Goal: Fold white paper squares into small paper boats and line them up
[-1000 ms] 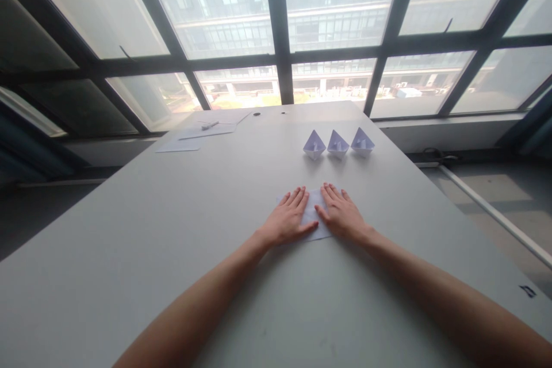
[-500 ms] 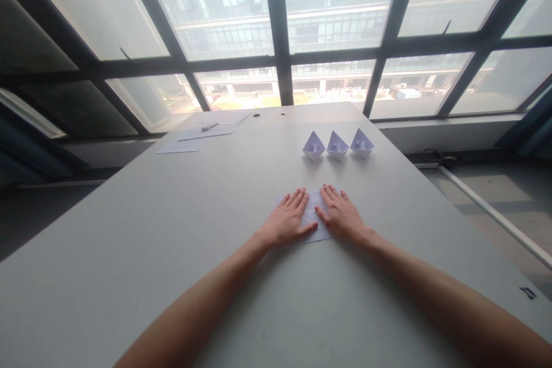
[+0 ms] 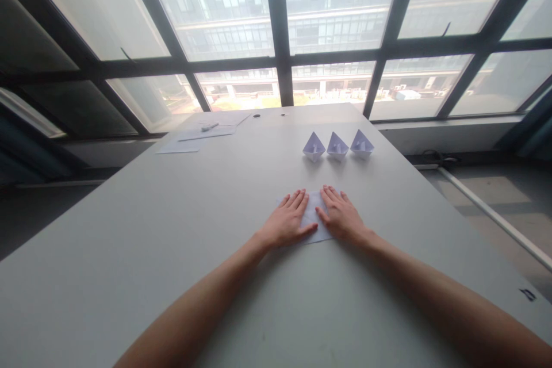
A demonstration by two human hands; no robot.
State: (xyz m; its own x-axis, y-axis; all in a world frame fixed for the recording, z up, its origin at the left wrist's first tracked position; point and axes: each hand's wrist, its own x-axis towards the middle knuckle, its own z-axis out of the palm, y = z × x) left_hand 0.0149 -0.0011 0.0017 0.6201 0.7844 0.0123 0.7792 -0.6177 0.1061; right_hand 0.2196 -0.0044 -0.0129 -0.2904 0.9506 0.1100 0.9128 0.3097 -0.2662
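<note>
**Head view: two flat palms on a folded sheet**

Fingers (image 3: 297, 200) lie outstretched and flat, gripping nothing. The left hand (image 3: 287, 219) and right hand (image 3: 340, 215) press side by side on the white paper (image 3: 313, 214). Beyond the paper stand three paper boats (image 3: 337, 145) on the grey table (image 3: 172, 230); loose sheets (image 3: 196, 135) lie far left of it.

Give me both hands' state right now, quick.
Left hand: open, fingers flat, pressing on the folded paper.
Right hand: open, flat on the same paper, holding nothing.
</note>
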